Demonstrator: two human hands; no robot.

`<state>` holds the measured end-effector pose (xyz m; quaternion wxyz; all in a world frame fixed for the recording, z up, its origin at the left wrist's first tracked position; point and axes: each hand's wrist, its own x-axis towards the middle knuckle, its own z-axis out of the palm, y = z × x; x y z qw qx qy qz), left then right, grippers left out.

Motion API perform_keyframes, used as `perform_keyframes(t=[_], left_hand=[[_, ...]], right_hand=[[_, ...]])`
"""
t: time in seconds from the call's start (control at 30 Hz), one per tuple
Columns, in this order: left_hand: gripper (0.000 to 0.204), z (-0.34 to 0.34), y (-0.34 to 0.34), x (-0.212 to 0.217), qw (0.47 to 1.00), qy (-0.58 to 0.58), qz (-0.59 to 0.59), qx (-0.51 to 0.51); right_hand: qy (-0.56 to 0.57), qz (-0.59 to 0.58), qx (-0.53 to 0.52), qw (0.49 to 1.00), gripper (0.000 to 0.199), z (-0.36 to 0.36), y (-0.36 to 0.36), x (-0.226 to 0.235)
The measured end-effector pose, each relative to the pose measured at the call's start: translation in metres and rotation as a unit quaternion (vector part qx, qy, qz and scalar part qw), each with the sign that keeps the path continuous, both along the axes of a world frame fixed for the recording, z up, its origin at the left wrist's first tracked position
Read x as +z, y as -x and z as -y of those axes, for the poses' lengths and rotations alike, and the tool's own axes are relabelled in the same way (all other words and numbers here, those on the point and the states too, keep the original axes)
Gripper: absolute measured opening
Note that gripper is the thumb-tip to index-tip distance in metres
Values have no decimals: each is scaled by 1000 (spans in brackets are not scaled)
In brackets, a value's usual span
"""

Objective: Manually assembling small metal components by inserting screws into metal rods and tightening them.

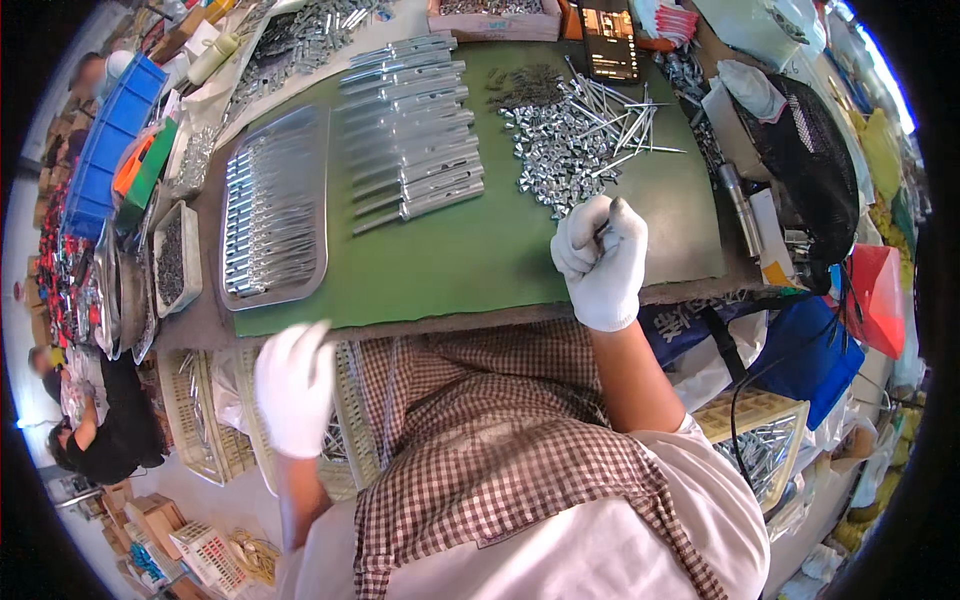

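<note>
Metal pin is pinched in the closed right hand fingers; small, stiff, slippery, best gripped mid-shaft; left hand blurred, grip can't be told

White gloves, a green mat, a brown-and-white checked apron, silvery metal parts, perhaps a blue crate.

Bright, even daylight with glare at the right rim; heavy fisheye bending at edges; the left hand is motion-blurred.

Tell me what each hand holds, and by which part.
Right hand: a small metal piece, pinched at its lower end. Left hand: blurred, cannot tell.
</note>
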<state>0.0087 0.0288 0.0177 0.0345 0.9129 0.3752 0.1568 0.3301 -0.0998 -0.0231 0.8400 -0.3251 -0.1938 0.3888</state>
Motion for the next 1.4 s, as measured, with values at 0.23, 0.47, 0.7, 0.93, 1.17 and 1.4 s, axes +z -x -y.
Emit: perform_keyframes(t=[0.23,0.47,0.7,0.93,1.17,1.4], left_hand=[[27,-44,-166,-16,988,-57,57,-134],[26,-47,-163,-23,970,-29,78,-227],[29,-30,-157,7,960,45,-25,-275],[36,-6,-153,18,954,9,31,-297],[36,-2,-145,10,954,68,63,-284],[35,5,-152,5,942,109,128,-289]], right_hand=[[187,122,23,974,26,6,4,8],[163,161,26,973,33,10,11,24],[290,265,57,918,31,17,17,24],[332,301,66,891,28,21,12,27],[346,448,31,824,25,24,7,25],[341,429,39,836,24,26,4,25]])
